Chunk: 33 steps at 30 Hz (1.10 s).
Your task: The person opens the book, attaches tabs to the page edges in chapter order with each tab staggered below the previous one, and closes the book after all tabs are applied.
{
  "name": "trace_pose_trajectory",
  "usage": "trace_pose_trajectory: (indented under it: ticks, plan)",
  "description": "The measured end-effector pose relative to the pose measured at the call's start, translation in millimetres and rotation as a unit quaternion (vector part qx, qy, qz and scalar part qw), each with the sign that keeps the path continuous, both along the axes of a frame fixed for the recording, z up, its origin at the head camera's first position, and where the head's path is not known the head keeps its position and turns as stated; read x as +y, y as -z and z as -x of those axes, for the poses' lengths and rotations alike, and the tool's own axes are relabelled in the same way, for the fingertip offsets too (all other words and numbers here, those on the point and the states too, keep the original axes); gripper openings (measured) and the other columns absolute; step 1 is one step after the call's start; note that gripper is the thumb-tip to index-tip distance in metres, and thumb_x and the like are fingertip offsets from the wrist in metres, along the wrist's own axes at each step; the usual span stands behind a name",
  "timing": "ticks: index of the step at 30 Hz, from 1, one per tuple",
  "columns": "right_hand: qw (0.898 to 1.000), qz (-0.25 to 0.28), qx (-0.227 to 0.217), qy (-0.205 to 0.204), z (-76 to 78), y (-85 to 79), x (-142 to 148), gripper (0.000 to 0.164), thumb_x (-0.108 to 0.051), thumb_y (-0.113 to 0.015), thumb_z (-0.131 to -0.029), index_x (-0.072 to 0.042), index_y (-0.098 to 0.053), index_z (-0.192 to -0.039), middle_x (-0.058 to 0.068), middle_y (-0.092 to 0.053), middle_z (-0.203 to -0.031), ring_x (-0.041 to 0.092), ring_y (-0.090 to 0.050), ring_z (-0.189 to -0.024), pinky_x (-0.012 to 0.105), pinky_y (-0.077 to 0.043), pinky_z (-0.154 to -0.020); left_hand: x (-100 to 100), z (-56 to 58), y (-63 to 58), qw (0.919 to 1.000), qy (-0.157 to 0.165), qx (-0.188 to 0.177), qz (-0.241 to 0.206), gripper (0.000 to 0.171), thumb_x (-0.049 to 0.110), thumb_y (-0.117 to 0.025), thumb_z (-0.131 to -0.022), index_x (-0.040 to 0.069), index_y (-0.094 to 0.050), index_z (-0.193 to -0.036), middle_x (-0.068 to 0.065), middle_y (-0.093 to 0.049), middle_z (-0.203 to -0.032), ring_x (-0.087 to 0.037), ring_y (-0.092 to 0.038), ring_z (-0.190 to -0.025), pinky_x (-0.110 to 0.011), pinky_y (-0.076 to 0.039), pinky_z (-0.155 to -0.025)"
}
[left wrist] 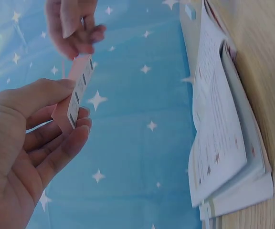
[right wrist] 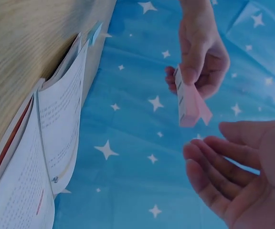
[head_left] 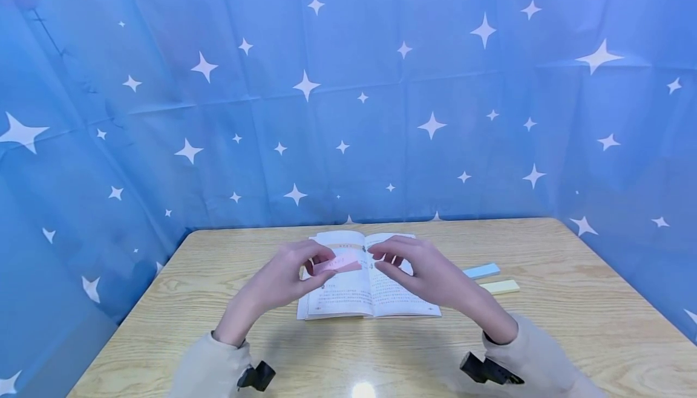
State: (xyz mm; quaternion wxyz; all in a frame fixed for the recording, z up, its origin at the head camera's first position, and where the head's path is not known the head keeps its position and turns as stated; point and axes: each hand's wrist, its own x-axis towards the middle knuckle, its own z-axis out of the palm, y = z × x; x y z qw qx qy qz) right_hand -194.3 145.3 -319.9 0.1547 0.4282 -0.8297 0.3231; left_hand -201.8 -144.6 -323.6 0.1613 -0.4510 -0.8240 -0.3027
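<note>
My left hand (head_left: 280,277) pinches a pink sticky-note pad (head_left: 344,263) between thumb and fingers, above an open book (head_left: 345,301). In the left wrist view the pad's narrow side (left wrist: 81,88) shows a white strip with dark marks. A pink sheet stands away from the rest of the pad (right wrist: 190,107) at its free end in the right wrist view. Facing it from the right, my right hand (head_left: 427,274) has its fingers loosely bent and parted from the thumb. A gap separates that hand (right wrist: 242,167) from the pad in the right wrist view.
On the wooden table (head_left: 185,301), right of the book, lie a light blue pad (head_left: 481,271) and a pale yellow pad (head_left: 501,287). My right forearm passes close by them. A blue curtain (head_left: 348,83) with white stars hangs behind the table.
</note>
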Motion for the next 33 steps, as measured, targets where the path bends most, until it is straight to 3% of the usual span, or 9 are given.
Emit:
trace_pose_trajectory:
  ticks: [5, 13, 20, 25, 33]
  plan:
    - [1.000, 0.016, 0.007, -0.003, -6.2, -1.9, -4.3, 0.021, -0.013, -0.066, -0.099, -0.010, -0.071, -0.119, -0.011, -0.066, -0.097, 0.003, -0.057, -0.080, 0.025, -0.051, -0.064, 10.1, -6.7, 1.9, 0.9989, 0.008, 0.046, 0.001, 0.015, 0.008, -0.077, -0.090, 0.008, -0.070, -0.103, 0.004, -0.065, -0.090, -0.008, -0.056, -0.074, -0.019, -0.049, -0.063]
    - [0.999, 0.045, 0.019, -0.009, -9.0, 0.1, -8.2, 0.013, -0.011, -0.070, -0.096, -0.014, -0.074, -0.108, -0.015, -0.060, -0.083, 0.001, -0.050, -0.067, 0.022, -0.047, -0.055, 19.6, -14.9, 4.1, 0.9965, -0.011, 0.081, 0.018, 0.016, 0.010, -0.077, -0.089, 0.010, -0.068, -0.103, 0.005, -0.059, -0.086, -0.011, -0.053, -0.071, -0.016, -0.043, -0.060]
    - [0.996, 0.077, 0.023, -0.035, -9.8, 3.3, -15.1, 0.010, -0.005, -0.076, -0.090, -0.011, -0.071, -0.095, -0.011, -0.063, -0.077, 0.001, -0.055, -0.063, 0.020, -0.051, -0.054, 23.9, -16.5, 5.3, 0.9920, -0.028, 0.122, 0.011, 0.017, 0.010, -0.080, -0.086, 0.010, -0.069, -0.099, 0.004, -0.060, -0.088, -0.011, -0.054, -0.074, -0.016, -0.043, -0.061]
    - [0.996, 0.081, 0.011, -0.039, -10.4, 6.3, -17.4, 0.005, -0.007, -0.074, -0.093, -0.011, -0.070, -0.092, -0.010, -0.064, -0.076, 0.000, -0.057, -0.063, 0.020, -0.052, -0.055, 26.9, -17.0, 5.7, 0.9872, -0.045, 0.153, 0.010, 0.017, 0.012, -0.082, -0.084, 0.012, -0.070, -0.096, 0.005, -0.064, -0.090, -0.010, -0.055, -0.082, -0.017, -0.047, -0.063]
    - [0.996, 0.090, 0.011, -0.021, -11.0, 9.6, -19.5, 0.009, 0.000, -0.071, -0.093, -0.009, -0.073, -0.093, -0.009, -0.067, -0.078, 0.000, -0.060, -0.065, 0.020, -0.054, -0.057, 29.2, -17.8, 6.5, 0.9873, -0.050, 0.149, 0.023, 0.018, 0.009, -0.081, -0.084, 0.009, -0.069, -0.097, 0.002, -0.063, -0.090, -0.013, -0.053, -0.084, -0.018, -0.047, -0.066]
